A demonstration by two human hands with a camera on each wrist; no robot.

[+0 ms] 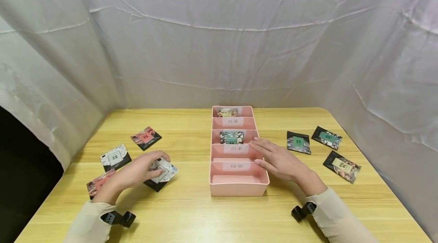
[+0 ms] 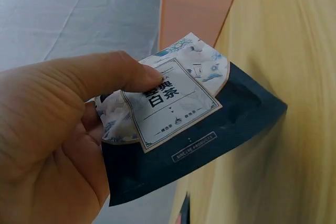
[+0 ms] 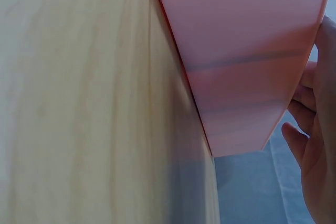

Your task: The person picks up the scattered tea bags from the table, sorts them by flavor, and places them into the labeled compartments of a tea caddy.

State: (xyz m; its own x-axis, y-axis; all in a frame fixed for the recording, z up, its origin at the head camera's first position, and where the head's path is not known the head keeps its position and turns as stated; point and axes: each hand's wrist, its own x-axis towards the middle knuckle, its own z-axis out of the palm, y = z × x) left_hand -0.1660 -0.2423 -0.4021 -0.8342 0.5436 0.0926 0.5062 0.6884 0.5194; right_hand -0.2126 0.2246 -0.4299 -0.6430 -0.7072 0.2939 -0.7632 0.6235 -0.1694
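My left hand (image 1: 135,172) pinches a tea sachet (image 2: 184,135), thumb across its white-and-blue patterned label. The sachet's lower part is dark, and in the head view it is just above or on the table left of the pink divided box (image 1: 239,189). My right hand (image 1: 282,161) is at the box's right side, fingertips at the rim and fingers fairly straight; it holds nothing. Inside the box, a sachet with a yellow label (image 1: 227,112) stands in the rearmost compartment, and one with a green label (image 1: 232,137) stands farther forward. White paper labels with Chinese characters mark the dividers.
On the left lie a red-label sachet (image 1: 146,137), a white-label sachet (image 1: 115,157) and another red one (image 1: 99,184), partly behind my arm. To the right are two green-label sachets (image 1: 299,142) (image 1: 327,137) and a yellow-label one (image 1: 342,166). Pale curtains (image 1: 191,56) surround the table.
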